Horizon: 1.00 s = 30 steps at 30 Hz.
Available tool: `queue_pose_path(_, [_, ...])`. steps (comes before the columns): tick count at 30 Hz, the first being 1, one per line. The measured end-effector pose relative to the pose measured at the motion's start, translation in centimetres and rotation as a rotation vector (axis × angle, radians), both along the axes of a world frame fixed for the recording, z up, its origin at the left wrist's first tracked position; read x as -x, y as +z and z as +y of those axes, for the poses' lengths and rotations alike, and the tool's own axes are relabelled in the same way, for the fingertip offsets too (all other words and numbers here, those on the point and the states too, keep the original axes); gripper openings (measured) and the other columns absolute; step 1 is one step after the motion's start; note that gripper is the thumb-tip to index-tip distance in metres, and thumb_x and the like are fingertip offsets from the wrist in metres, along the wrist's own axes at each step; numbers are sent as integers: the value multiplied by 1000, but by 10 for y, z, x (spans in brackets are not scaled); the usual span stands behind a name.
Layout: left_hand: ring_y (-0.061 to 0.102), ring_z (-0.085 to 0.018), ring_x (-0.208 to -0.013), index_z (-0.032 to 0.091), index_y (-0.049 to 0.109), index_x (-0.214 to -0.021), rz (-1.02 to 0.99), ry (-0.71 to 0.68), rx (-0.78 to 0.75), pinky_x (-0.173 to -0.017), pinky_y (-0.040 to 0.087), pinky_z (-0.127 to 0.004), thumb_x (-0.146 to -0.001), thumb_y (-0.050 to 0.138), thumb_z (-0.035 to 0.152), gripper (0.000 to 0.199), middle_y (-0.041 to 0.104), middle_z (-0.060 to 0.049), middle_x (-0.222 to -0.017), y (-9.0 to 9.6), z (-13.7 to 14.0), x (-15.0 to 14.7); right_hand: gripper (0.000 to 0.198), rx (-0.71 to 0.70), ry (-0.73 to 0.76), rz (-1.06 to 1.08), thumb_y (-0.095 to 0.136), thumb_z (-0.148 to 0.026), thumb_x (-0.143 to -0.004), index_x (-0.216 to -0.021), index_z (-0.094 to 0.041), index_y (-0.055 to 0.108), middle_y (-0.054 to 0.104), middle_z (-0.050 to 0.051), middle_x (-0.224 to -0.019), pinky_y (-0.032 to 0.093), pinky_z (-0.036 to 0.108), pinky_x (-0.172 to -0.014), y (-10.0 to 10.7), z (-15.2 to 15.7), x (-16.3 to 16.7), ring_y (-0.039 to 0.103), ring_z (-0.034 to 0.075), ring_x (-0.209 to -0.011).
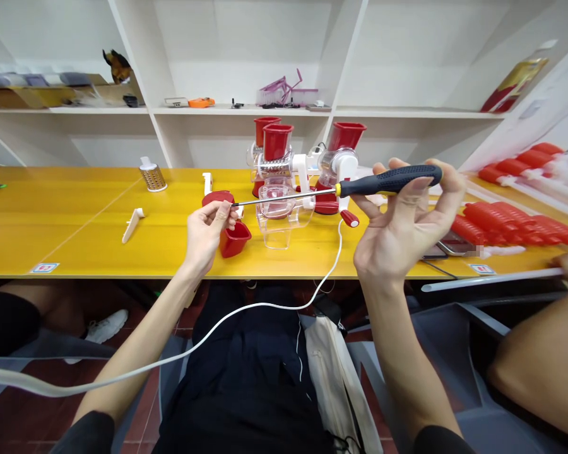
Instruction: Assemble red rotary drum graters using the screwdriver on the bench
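Note:
My right hand grips the dark handle of a screwdriver, raised over the table's near side. Its long metal shaft points left, and my left hand pinches the tip between thumb and fingers. Whether a small screw is also held there I cannot tell. Just behind my left hand lie a red base part and a red hopper. Beyond the shaft sits a clear plastic grater housing. Two assembled drum graters with red hoppers, one grater and another grater, stand farther back.
On the yellow table are a metal grating drum and a white crank handle. Red-handled parts lie at right, near a co-worker's arm. A white cable crosses in front of me. White shelves stand behind.

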<state>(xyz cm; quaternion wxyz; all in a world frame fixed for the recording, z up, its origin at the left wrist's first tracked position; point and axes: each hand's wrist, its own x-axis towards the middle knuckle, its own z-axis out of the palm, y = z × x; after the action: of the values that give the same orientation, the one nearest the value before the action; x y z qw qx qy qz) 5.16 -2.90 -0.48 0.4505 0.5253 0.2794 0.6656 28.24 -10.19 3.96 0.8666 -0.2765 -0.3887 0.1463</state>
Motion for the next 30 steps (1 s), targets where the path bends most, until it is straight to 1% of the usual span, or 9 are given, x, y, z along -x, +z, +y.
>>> queue_pose_path(3, [58, -7, -58, 15, 76, -74, 0, 11, 9, -56, 52, -17, -62, 94, 65, 54, 71, -3, -71, -1, 1, 0, 43, 3, -21, -18, 64, -55, -91, -120, -28, 46, 66, 2, -121, 71, 35, -84, -2, 3, -2, 75, 14, -111])
queue_pose_path(5, [58, -7, -58, 16, 75, -74, 15, 25, 11, -56, 52, -18, -64, 93, 66, 54, 70, -3, -70, -1, 2, 0, 41, 1, -42, -43, 63, -55, -91, -119, -29, 47, 67, 2, -121, 71, 36, -82, -3, 5, -2, 75, 15, -110])
queue_pose_path(8, [58, -8, -57, 16, 73, -75, 56, 47, 19, -56, 52, -20, -72, 89, 65, 51, 71, -4, -73, -2, 2, 0, 39, -12, -61, -72, 61, -54, -93, -120, -29, 47, 67, 1, -120, 71, 36, -81, -4, 7, -2, 76, 15, -109])
queue_pose_path(12, [56, -7, -55, 15, 71, -73, 69, 61, 58, -54, 50, -19, -81, 86, 58, 46, 70, -4, -70, 0, 0, -1, 38, -98, -32, -70, 62, -50, -93, -120, -29, 45, 68, 1, -119, 70, 30, -79, -4, 4, 5, 76, 14, -107])
queue_pose_path(17, [53, -6, -52, 14, 70, -72, 34, 77, 101, -50, 47, -19, -84, 85, 53, 44, 66, -2, -67, 3, 0, -1, 34, -174, -19, -114, 63, -43, -95, -120, -29, 44, 69, 0, -118, 69, 27, -82, -3, -2, 17, 77, 13, -107])
queue_pose_path(20, [52, -5, -51, 14, 69, -73, 13, 97, 84, -49, 46, -18, -83, 85, 54, 44, 67, -2, -68, 2, 0, 0, 39, -206, 1, -161, 63, -45, -95, -122, -29, 40, 69, -1, -115, 70, 35, -91, -5, -1, 19, 77, 14, -108])
queue_pose_path(23, [51, -5, -51, 16, 69, -75, 7, 118, 40, -48, 45, -18, -78, 88, 58, 46, 68, -1, -69, 0, 0, 2, 43, -163, 22, -232, 62, -53, -95, -119, -28, 37, 70, -1, -110, 69, 42, -99, -6, 2, 14, 78, 15, -108])
queue_pose_path(26, [52, -6, -51, 17, 70, -76, 36, 142, -10, -48, 45, -18, -76, 88, 61, 47, 68, -1, -69, 0, 2, 1, 46, -69, 17, -280, 60, -60, -94, -115, -27, 36, 70, 0, -105, 70, 43, -93, -6, 4, 4, 78, 17, -106])
queue_pose_path(30, [53, -7, -52, 17, 72, -76, 73, 146, -54, -48, 44, -20, -78, 86, 61, 46, 68, -2, -67, 8, 13, -9, 46, -66, -33, -257, 62, -60, -92, -114, -28, 37, 69, 0, -104, 71, 38, -88, -2, 5, -7, 78, 16, -103])
